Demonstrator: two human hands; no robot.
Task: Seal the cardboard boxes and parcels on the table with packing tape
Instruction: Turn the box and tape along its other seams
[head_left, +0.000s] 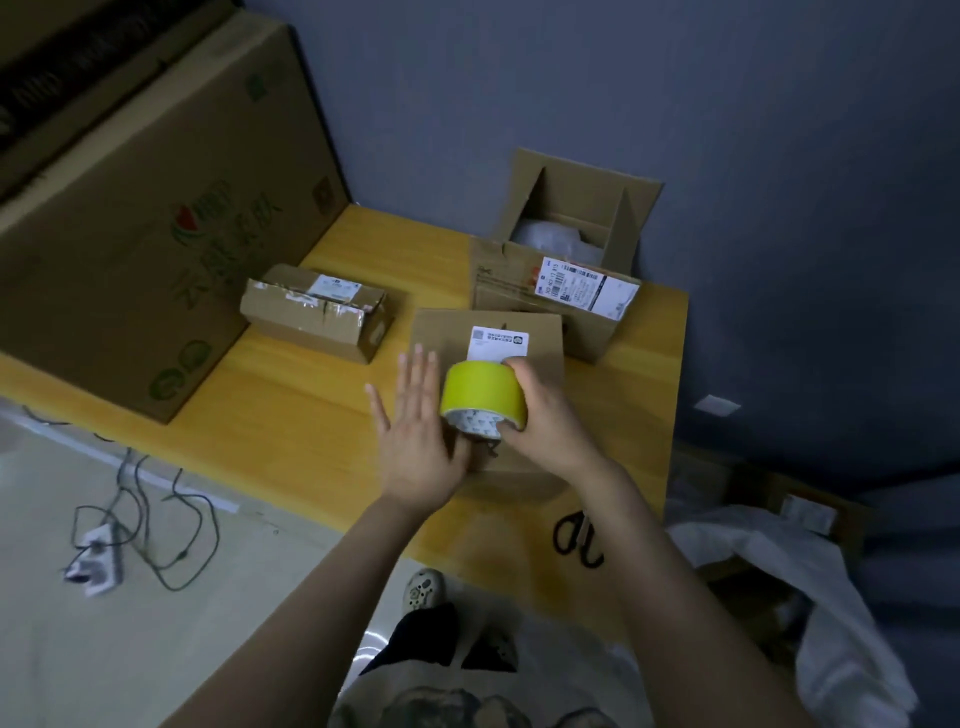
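The roll of yellow packing tape (483, 389) is on its edge over the closed cardboard box (543, 332) at the middle of the yellow table (291, 415), its printed core facing the person. The right hand (548, 421) grips it, fingers curled over the roll's right side. Whether the roll touches the box cannot be told.

The left hand (415, 441) lies flat at 9 o'clock from the roll, fingers straight and spread wide, over the box's left edge. A white label (498, 343) shows on the box top at 12 o'clock.

Further out:
- an open box (498, 280) at 1 o'clock, flaps up
- a small taped parcel (317, 312) at 10 o'clock
- a large printed carton (156, 234) beyond it
- black scissors (576, 538) at 5 o'clock, at the table's near edge
- a power strip (96, 566) with cables at 8 o'clock, on the floor
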